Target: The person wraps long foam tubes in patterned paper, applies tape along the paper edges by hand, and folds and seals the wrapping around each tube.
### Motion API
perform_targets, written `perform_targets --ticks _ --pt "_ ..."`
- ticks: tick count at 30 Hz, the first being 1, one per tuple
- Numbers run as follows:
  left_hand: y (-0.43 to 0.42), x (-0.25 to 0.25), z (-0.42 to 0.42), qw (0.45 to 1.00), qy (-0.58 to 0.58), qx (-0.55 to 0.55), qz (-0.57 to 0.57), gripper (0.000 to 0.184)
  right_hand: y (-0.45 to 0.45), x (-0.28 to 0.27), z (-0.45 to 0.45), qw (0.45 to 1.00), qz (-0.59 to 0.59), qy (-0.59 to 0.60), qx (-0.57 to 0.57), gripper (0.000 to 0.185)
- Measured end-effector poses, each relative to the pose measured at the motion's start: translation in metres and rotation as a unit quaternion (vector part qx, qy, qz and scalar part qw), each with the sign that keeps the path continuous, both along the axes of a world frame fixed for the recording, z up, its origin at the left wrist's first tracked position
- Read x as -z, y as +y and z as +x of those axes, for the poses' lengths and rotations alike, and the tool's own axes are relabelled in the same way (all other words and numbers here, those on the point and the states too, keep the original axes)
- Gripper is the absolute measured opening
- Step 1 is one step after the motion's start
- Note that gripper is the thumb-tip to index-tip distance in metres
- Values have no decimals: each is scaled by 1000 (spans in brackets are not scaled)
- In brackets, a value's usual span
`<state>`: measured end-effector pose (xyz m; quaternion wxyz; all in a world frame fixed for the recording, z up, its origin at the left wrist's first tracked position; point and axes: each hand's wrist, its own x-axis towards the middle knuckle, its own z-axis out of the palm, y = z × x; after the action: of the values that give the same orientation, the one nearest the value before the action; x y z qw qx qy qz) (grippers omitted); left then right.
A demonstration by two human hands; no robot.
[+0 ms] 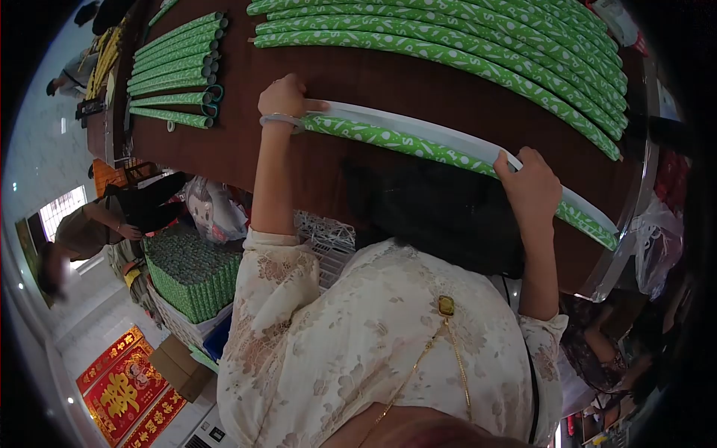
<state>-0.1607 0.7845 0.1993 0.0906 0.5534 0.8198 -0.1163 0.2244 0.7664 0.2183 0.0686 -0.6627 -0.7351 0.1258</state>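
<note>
A roll of green wrapping paper [403, 143] with white lettering and shapes lies across the near side of the dark table, its white inner side [418, 128] showing along the far edge. At its left end my left hand [282, 97] is closed on the paper, with a pale bangle on the wrist. My right hand [532, 183] grips it farther right, fingers bent over the loose white edge. Beyond my hands, long green rolls [448, 56] lie side by side. Shorter green rolls [179, 60] sit at the left, with teal-handled scissors [213, 101] by their ends.
The brown table [231, 142] has a clear-covered edge at right, where plastic bags [657, 246] hang. Below left, a crate holds many upright green rolls [190, 272]. A person [97, 224] stands at left. A cardboard box [179, 366] and red-gold posters [123, 388] are lower left.
</note>
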Motion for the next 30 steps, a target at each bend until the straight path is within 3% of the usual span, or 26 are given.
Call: perform_targets --ticks 8,12,14,15,16,18,22,30 --pt "-6 5 -40 978 -187 -81 37 35 0 3 1 999 37 -2 -11 33" --pt "-10 12 -32 978 -182 -69 76 30 0 3 0 999 48 -10 -11 33" --pt "-16 23 -10 983 -46 12 177 26 0 3 0 999 45 -7 -11 33" --pt "-17 17 7 970 -87 22 225 25 0 4 -1 999 43 -8 -12 33" --pt "-17 14 19 970 -88 22 224 25 0 4 -1 999 45 -9 -13 33" --pt "-16 10 39 947 -232 29 221 26 0 3 -1 999 47 -14 -13 33" --pt "-12 3 60 923 -337 2 184 27 0 1 -2 999 37 -13 -6 34" --pt "-14 13 54 927 -322 44 187 33 1 0 -3 999 29 -30 -7 34"
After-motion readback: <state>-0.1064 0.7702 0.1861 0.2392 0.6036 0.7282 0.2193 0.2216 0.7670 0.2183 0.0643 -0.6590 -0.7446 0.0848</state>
